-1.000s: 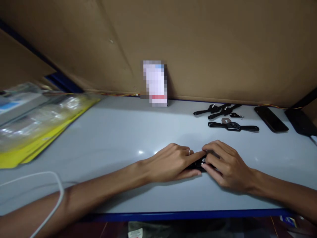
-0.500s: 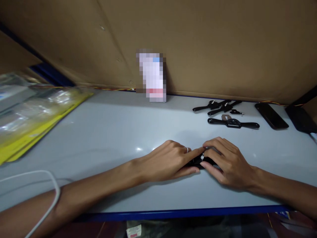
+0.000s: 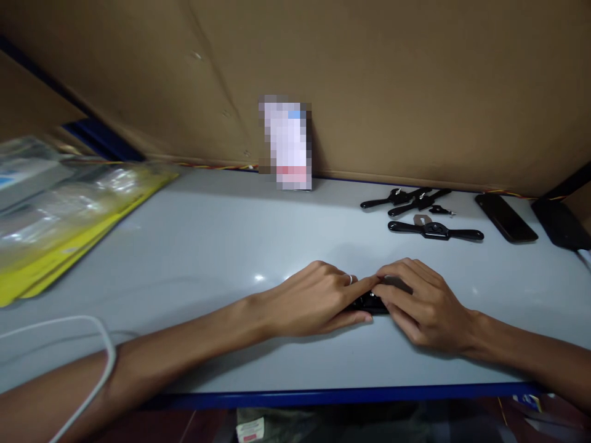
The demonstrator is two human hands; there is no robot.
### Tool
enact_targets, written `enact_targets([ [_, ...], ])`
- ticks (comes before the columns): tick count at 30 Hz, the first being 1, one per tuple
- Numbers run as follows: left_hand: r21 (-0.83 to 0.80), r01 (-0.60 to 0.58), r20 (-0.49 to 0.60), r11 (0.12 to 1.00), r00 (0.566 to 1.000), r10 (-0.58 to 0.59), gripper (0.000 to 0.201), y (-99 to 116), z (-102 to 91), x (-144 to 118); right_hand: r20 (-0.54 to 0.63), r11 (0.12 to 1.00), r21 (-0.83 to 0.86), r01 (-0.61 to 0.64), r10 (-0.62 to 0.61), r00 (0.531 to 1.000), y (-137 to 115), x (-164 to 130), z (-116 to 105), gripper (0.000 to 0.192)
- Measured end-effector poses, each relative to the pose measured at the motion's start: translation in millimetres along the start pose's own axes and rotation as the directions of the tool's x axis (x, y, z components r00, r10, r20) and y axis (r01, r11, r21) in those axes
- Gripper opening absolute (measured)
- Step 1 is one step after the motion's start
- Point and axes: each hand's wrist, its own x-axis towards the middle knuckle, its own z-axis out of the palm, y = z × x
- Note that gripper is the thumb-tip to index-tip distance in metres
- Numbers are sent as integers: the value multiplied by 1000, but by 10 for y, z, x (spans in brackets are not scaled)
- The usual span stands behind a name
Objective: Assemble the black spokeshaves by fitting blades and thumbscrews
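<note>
My left hand and my right hand lie side by side on the pale grey table, both closed over one small black tool. Only a short dark middle part of that tool shows between my fingertips; the rest is hidden under my palms. A ring sits on a finger of my left hand. Farther back on the right lies a black two-handled tool, and behind it several more black tool parts in a loose heap.
A stack of clear and yellow packages fills the left side. A blurred white box stands against the cardboard back wall. Two dark flat objects lie at the far right. A white cable crosses my left forearm.
My hands have stayed on the black tool. The right fingers have shifted slightly over it, and a small shiny part seen between the fingertips is now covered.
</note>
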Motion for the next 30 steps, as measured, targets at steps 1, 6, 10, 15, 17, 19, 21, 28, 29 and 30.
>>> enact_targets([
  [1, -1, -3, -4, 1000, 1000, 3, 55, -1, 1, 0, 4, 1000, 12, 20, -20, 1000, 9, -2, 0, 25],
  [6, -11, -3, 2, 1000, 1000, 3, 52, -3, -6, 5, -10, 996, 69, 63, -63, 998, 27, 10, -7, 16],
  [10, -3, 3, 19, 1000, 1000, -3, 53, 2, -20, 13, -47, 997, 69, 31, -28, 999, 17, 24, -10, 13],
  [15, 0, -7, -9, 1000, 1000, 7, 56, -3, -5, 10, -75, 995, 66, -74, 79, 994, 22, 21, 7, 12],
  [17, -5, -9, -15, 1000, 1000, 9, 56, -6, 3, 5, -81, 993, 61, -96, 101, 992, 27, 17, 12, 13],
  [19, -9, -6, -13, 1000, 1000, 6, 55, -5, 6, 1, -77, 994, 65, -91, 96, 992, 29, 15, 12, 13],
  [21, -9, 1, -5, 1000, 1000, -1, 53, -3, 4, 2, -63, 995, 73, -65, 69, 996, 29, 15, 7, 13],
  [28, -11, -1, 0, 1000, 1000, 1, 50, -6, -4, 12, -22, 997, 69, 43, -41, 999, 17, 14, -5, 16],
  [29, -11, 0, 5, 1000, 1000, 0, 50, -6, -6, 12, -23, 996, 71, 52, -51, 998, 15, 14, -6, 16],
  [30, -10, 2, 11, 1000, 1000, -2, 49, -6, -8, 12, -24, 996, 71, 56, -55, 998, 12, 15, -7, 16],
])
